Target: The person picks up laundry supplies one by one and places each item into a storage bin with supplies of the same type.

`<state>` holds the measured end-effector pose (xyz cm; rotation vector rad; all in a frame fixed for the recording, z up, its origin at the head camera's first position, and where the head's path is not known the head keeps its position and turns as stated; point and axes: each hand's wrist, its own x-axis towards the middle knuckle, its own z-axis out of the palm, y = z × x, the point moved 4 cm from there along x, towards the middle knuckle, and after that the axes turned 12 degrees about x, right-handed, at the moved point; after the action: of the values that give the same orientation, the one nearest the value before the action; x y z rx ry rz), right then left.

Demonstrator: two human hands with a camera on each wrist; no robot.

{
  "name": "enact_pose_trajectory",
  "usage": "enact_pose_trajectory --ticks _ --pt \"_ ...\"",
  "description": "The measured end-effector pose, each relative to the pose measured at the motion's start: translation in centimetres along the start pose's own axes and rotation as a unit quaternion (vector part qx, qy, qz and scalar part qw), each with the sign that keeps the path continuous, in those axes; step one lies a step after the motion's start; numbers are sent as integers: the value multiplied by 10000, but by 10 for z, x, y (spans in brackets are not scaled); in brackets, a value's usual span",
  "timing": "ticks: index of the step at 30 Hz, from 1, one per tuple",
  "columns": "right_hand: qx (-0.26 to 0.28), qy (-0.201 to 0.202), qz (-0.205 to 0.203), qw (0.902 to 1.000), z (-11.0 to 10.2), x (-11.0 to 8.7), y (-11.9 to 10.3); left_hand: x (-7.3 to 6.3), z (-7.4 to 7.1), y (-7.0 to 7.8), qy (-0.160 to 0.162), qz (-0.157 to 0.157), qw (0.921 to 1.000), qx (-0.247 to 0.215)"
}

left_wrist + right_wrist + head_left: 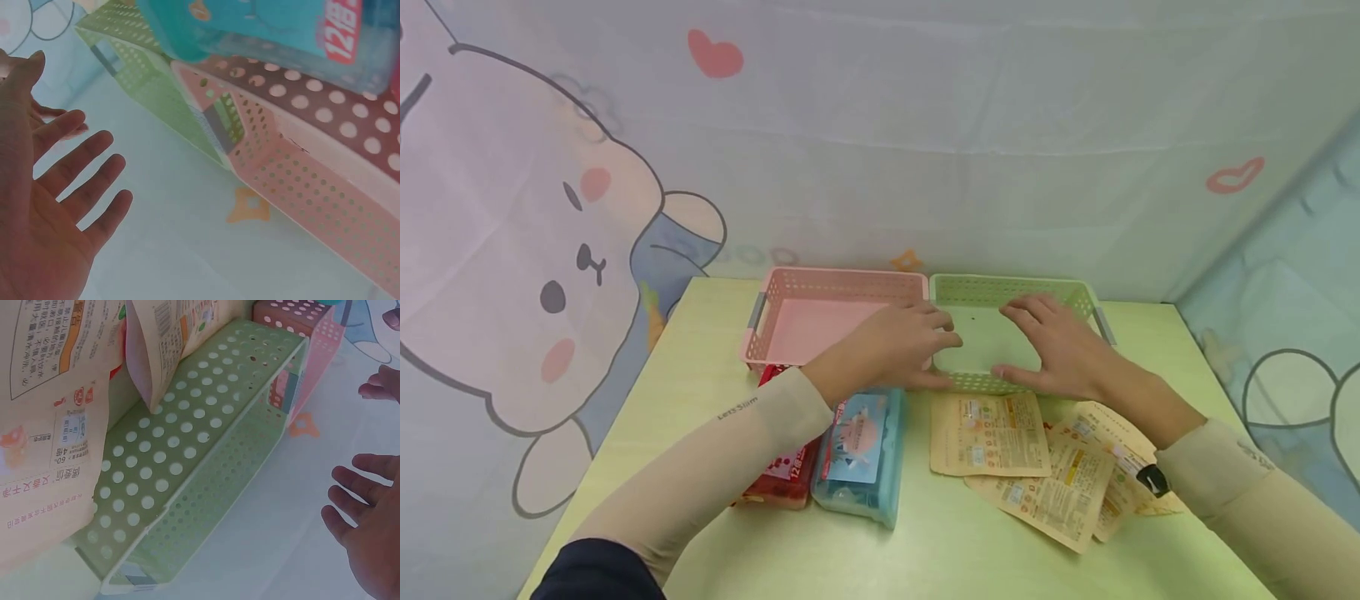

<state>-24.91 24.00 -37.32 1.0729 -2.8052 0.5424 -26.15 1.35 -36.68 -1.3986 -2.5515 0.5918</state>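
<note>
Both hands hover above the baskets with fingers spread, holding nothing. My left hand [895, 342] is over the line where the pink basket [835, 275] and the green basket [1011, 282] meet; in the left wrist view its fingers [78, 165] are nearly straight. Over the right part of the green basket hangs my right hand [1060, 342], its loose fingers [356, 494] well apart in the right wrist view. Below my left forearm lie a blue box [859, 454] with a clear body and a red package [786, 479], partly hidden by the sleeve.
Several tan printed pouches [988, 433] lie overlapping in front of the green basket, some under my right forearm. The light green table [917, 550] runs back to a printed curtain [865, 150] right behind the baskets.
</note>
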Motion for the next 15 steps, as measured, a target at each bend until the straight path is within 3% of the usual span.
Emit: enact_pose_trajectory --ticks 9,15 --pt "209 -120 18 9997 8 -5 -4 1 -11 18 22 260 9992 301" --pt "263 -207 -29 9994 14 -10 -6 3 -15 26 -28 252 9987 453"
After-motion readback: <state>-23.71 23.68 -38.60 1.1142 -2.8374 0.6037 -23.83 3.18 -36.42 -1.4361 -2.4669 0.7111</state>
